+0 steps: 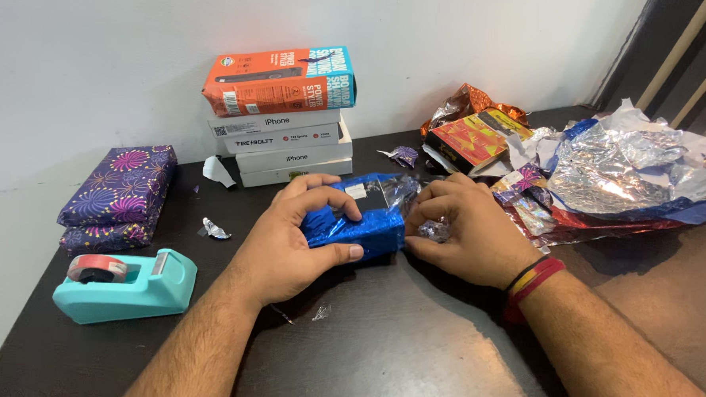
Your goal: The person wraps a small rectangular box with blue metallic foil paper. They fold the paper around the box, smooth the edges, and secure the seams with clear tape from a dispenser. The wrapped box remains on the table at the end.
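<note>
Two hands grip one small box in blue foil wrap [358, 219] at the centre of the dark table [410, 344], left hand [292, 239] clasping its side, right hand [467, 231] pinching the loose end; judged light, rigid, slippery-skinned, best held across its flat sides.

The box [360, 223] under the hands wears shiny blue foil. The tape dispenser [127, 288] is turquoise with a red roll. The wrapped parcel [119, 196] is purple with pink and orange firework bursts. The top carton [279, 80] is orange and light blue, above white boxes [292, 144]. Crumpled foil [624, 167] is silver with blue edges. The desk [410, 344] is dark brown.
</note>
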